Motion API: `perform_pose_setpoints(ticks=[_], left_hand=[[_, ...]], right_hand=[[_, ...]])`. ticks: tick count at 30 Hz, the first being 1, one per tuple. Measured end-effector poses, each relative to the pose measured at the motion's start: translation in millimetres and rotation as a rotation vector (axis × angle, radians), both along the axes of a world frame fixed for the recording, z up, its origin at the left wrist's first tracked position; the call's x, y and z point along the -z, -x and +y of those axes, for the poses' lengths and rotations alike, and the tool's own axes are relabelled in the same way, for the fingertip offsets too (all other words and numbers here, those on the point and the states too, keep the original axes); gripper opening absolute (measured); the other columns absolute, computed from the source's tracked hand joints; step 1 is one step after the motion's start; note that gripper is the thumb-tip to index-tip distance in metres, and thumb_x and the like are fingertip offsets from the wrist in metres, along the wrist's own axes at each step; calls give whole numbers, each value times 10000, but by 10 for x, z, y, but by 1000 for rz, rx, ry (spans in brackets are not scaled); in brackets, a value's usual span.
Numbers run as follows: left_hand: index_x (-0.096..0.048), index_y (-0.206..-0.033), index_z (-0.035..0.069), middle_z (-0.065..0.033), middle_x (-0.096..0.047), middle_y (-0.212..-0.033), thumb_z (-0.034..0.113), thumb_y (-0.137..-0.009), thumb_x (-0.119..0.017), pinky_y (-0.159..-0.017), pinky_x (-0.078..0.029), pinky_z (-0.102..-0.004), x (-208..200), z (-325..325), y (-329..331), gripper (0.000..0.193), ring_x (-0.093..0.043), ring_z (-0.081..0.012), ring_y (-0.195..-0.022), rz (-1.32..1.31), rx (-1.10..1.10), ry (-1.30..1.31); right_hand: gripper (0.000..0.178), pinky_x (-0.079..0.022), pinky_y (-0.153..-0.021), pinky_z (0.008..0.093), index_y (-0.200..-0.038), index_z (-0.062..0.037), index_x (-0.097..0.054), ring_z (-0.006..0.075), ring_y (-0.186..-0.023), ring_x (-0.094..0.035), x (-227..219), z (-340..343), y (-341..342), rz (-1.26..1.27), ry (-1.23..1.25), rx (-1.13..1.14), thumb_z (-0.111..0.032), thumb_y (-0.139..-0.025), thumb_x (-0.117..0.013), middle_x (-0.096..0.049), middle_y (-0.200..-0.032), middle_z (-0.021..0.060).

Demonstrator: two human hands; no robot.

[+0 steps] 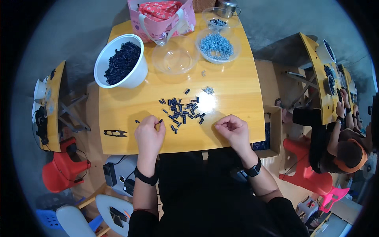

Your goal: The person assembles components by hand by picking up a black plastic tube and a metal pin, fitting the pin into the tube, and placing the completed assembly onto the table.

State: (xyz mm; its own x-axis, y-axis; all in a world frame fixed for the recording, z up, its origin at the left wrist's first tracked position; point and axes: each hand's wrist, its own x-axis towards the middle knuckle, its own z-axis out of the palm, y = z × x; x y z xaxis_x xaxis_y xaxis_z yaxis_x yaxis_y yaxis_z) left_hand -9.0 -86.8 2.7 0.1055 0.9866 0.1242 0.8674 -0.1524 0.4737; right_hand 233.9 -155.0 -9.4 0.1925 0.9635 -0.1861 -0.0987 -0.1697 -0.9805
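Near the front of the yellow table, my left hand (pixel 149 133) is closed in a pinch, with a small black plastic part (pixel 160 121) showing at its fingertips. My right hand (pixel 234 130) is at the front right, thumb and fingers pressed together; anything between them is too small to make out. Between and beyond the hands lies a loose pile of small black plastic parts (pixel 182 110). Past it sits a little heap of small silver metal pieces (pixel 209 91), perhaps screws. Black thread snips (pixel 115 133) rest left of my left hand.
Along the back stand a white tub (pixel 99 68) of black parts, a clear bowl (pixel 173 59), a bowl of silver pieces (pixel 216 46) and a pink bag (pixel 162 24). An open cardboard box (pixel 277 136) is beside the table's right edge. Another person (pixel 347 152) works at the right.
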Motion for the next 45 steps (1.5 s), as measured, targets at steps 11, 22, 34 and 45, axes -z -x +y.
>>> perform_pose_setpoints(ticks=[11, 22, 34, 45], left_hand=[[-621, -852, 28, -85, -521, -728, 80, -752, -642, -560, -446, -334, 126, -341, -938, 116, -562, -244, -647, -193, 234, -117], [-585, -870, -37, -100, -612, -817, -89, -722, -644, -616, -476, -224, -280, -461, -678, 168, -581, -125, -688, -1270, 238, 557], [-656, -842, -3, -103, -634, -756, -66, -667, -701, -552, -462, -228, -661, -611, -617, 191, -589, -148, -607, -937, 510, 155], [-661, -784, -11, -98, -637, -736, -18, -644, -729, -485, -396, -206, -650, -751, -519, 157, -563, -128, -561, -817, 509, 46]], right_hand=[[72, -448, -621, 163, -825, -12, -593, 29, -680, -552, 66, 55, -38, 152, 69, 35, 36, -785, -630, -612, -767, -1], [89, -479, -653, 201, -841, 6, -580, 82, -701, -584, -435, -156, -93, 430, 111, -92, 61, -784, -620, -609, -799, 27], [81, -495, -626, 203, -834, 27, -588, 90, -701, -609, -799, -291, -49, 288, -133, -317, 79, -779, -617, -638, -795, 70], [95, -465, -595, 191, -810, -18, -603, 66, -669, -588, -857, -314, 1, 162, -17, -474, 46, -761, -653, -633, -767, 23]])
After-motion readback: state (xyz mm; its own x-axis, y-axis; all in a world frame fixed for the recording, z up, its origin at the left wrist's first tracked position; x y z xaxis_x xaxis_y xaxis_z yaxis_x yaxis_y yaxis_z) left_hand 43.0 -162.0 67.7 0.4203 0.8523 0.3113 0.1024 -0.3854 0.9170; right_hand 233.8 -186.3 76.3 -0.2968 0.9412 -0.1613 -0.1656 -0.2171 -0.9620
